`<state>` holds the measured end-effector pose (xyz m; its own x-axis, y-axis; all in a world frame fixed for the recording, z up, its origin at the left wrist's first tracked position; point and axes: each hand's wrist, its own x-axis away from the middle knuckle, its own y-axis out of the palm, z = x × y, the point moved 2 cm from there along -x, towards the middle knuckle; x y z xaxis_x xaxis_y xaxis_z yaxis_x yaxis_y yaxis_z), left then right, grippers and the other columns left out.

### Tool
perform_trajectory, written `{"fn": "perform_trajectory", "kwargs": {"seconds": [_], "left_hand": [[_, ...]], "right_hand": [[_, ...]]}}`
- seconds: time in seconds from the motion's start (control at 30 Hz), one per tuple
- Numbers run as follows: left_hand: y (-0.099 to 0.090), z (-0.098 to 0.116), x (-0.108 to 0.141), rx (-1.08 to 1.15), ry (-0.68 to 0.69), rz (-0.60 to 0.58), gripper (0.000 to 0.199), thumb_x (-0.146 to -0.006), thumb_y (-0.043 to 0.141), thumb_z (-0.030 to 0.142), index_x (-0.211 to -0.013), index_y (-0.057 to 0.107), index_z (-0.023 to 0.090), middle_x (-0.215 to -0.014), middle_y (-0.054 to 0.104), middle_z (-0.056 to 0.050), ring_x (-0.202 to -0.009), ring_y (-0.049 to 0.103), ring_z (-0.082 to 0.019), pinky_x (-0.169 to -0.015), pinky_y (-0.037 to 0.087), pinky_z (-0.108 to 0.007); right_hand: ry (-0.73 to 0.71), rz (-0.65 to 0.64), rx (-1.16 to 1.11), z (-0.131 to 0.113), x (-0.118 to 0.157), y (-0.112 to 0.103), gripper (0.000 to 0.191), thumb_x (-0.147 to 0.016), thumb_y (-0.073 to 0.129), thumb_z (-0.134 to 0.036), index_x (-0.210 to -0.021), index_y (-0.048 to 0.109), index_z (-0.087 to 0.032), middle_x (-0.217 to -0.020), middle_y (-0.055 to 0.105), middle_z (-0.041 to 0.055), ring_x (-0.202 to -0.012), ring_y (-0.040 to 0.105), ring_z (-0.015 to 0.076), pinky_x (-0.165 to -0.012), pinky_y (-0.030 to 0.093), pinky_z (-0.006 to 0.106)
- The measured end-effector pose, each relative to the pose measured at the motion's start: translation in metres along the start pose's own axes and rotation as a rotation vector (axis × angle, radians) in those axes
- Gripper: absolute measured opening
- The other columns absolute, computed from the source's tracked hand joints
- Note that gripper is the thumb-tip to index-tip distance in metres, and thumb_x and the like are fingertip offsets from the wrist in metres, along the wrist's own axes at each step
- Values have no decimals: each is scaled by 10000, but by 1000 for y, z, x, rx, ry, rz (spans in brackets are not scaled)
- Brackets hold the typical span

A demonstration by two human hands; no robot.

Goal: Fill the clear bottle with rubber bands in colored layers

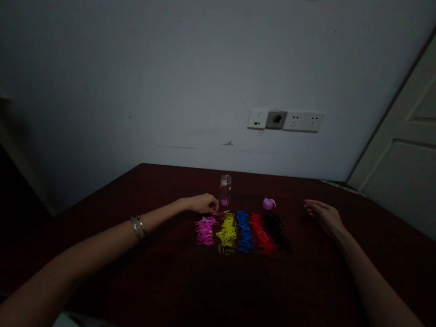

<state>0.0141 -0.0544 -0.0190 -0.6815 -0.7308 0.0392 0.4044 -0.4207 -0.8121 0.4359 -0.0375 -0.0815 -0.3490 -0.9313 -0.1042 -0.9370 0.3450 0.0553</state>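
My left hand (pixel 203 203) is closed in a pinch above the back edge of a pile of pink rubber bands (pixel 206 230). Pink loops show at its fingertips. Just beyond it stands a clear bottle (pixel 225 191), upright and uncapped, with a little pink at its bottom. Right of the pink pile lie small heaps of yellow rubber bands (pixel 228 230), blue ones (pixel 245 232), red ones (pixel 262 234) and black ones (pixel 274 225). My right hand (pixel 323 215) rests on the table at the right, fingers extended and holding nothing visible.
A purple cap (pixel 268 204) lies behind the red and black heaps. The dark red-brown table (pixel 175 288) ends at a pale wall (pixel 195 79) with sockets (pixel 302 121). At the right stands a white door (pixel 429 132). The light is dim.
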Motion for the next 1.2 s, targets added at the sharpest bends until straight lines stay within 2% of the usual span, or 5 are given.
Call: {"fn": "perform_trajectory", "kwargs": {"seconds": [0.4,0.57,0.83,1.07,1.2], "left_hand": [[-1,-4,8,-19,14,30,84,-695,556,110,-700,637,130,-697,636,-17,-636,540,-101,-617,386,-191],[-34,9,7,113,16,50,63,-697,572,155,-714,614,110,-622,571,5,-544,476,-71,-560,370,-198],[-91,31,-12,188,74,365,130,-683,602,216,-749,630,107,-629,578,-2,-562,467,-70,-558,361,-202],[-83,25,-43,276,98,526,129,-648,630,207,-710,627,94,-683,609,-22,-617,508,-87,-588,394,-210],[-74,26,-48,355,36,515,148,-647,639,216,-729,632,94,-640,603,-16,-570,498,-84,-558,389,-212]], "right_hand": [[34,8,-48,5,-3,-1,132,-592,662,-169,-723,680,-166,-698,660,66,-503,562,94,-425,482,166],[39,7,-95,4,-2,-1,146,-583,681,-148,-729,674,-141,-671,659,49,-505,560,79,-421,476,139],[35,0,-83,6,-4,-2,139,-601,691,-154,-739,679,-144,-681,662,53,-504,565,84,-410,486,139],[73,1,-130,4,-2,1,141,-599,677,-114,-738,680,-137,-671,658,48,-500,560,68,-425,483,118],[63,0,-123,6,-5,0,146,-596,677,-120,-741,682,-135,-666,658,51,-499,558,74,-413,478,122]]}}
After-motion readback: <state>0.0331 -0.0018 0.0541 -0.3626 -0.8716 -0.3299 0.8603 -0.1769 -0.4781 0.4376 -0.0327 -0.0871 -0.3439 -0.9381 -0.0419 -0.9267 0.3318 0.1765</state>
